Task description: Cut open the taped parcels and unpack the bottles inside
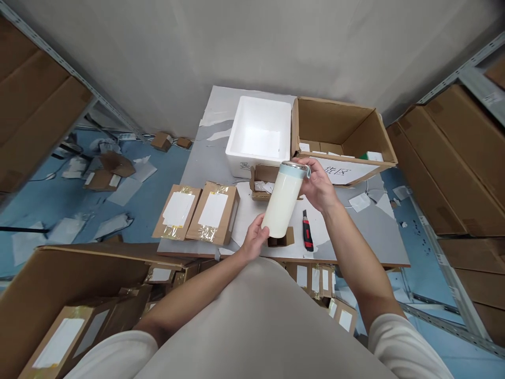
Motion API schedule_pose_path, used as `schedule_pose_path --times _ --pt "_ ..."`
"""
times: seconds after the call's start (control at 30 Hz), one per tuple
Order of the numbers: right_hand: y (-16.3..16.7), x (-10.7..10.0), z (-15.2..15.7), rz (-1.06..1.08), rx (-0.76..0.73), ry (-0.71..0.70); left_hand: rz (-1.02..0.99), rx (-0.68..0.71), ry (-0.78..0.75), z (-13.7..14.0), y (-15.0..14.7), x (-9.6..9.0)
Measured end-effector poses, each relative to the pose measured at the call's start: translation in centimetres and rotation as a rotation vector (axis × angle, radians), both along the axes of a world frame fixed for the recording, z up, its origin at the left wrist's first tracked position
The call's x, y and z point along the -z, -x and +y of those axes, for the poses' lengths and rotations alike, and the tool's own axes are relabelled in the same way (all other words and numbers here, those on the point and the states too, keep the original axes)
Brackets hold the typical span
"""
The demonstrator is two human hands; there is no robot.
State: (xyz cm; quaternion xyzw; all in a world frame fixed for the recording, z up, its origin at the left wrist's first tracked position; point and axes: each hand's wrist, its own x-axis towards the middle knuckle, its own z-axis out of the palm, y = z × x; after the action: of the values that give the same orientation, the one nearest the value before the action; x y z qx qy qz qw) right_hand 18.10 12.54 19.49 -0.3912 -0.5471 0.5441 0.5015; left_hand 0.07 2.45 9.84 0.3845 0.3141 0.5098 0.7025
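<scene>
A cream bottle (283,202) with a pale blue collar, a shiny lid and a small strap is held tilted above the table. My left hand (254,237) grips it near its base, fingers closed. Around the lid end, my right hand (316,184) has its fingers wrapped. Behind the bottle stands a small open brown carton (260,196) with white pieces inside. Under the bottle's base, another small open carton (290,237) is partly hidden. A red and black box cutter (307,231) lies to the right on the table.
Two taped, labelled cartons (212,213) stand at the table's left. At the back are a white foam box (258,131) and a large open cardboard box (347,126) holding small boxes. A big carton (98,263) with parcels stands front left. Shelves with boxes (453,163) flank the table.
</scene>
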Motion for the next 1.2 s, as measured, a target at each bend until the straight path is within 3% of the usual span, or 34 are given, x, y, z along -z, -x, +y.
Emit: schedule_pose_path --times 0.13,0.3,0.43,0.6,0.97,1.2 --pt "0.2 0.0 0.0 0.080 0.053 0.140 -0.033 0.087 0.080 -0.2 0.2 0.2" --pt "0.9 0.6 0.2 0.077 0.152 0.167 0.049 -0.082 0.060 -0.1 0.1 0.6" --pt "0.6 0.4 0.2 0.007 0.150 0.122 0.073 -0.158 0.120 -0.1 0.1 0.3" --pt "-0.4 -0.9 -0.1 -0.002 -0.027 0.053 -0.068 -0.048 0.219 -0.5 0.5 -0.3" --pt "-0.1 -0.8 -0.5 0.029 0.088 0.064 -0.153 0.045 0.263 -1.0 0.3 -0.4" --pt "-0.8 -0.8 -1.0 -0.032 -0.047 0.086 -0.109 0.117 0.350 -1.3 0.5 -0.4"
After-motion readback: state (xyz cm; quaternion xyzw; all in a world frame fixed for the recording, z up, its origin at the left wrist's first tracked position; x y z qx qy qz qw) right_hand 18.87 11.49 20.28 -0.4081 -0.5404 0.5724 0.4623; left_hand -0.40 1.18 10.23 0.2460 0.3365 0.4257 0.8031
